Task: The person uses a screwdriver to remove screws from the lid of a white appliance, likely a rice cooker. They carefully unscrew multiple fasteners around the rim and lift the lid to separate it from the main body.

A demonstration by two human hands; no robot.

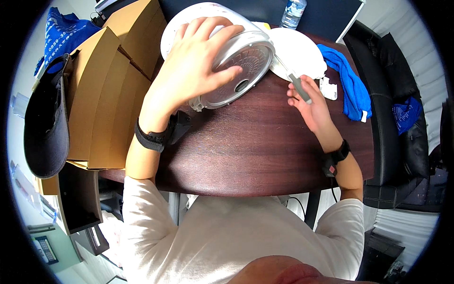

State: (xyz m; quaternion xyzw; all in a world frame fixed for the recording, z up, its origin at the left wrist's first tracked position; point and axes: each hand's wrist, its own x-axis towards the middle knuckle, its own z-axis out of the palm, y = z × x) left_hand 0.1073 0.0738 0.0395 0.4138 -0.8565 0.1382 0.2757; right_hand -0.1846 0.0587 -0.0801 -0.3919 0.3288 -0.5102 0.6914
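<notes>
A white, rounded appliance that looks like a rice cooker [198, 13] lies tilted on the table, its silvery disc [253, 57] facing me. Across its side rests my left hand [198, 61], holding it with fingers spread over the body and thumb over the disc. My right hand [314, 104] grips the grey handle of a screwdriver [299, 87] in its fingers. The thin shaft points up and left toward the disc's rim; I cannot tell whether the tip touches it. Behind the shaft is a round white part [298, 49].
Brown cardboard boxes [101, 94] stand at the left, with a dark cap [47, 123] against them. A blue cloth [347, 80] and a small white piece [328, 89] lie on the dark wooden table [246, 146] at right. A water bottle [293, 14] stands at the back.
</notes>
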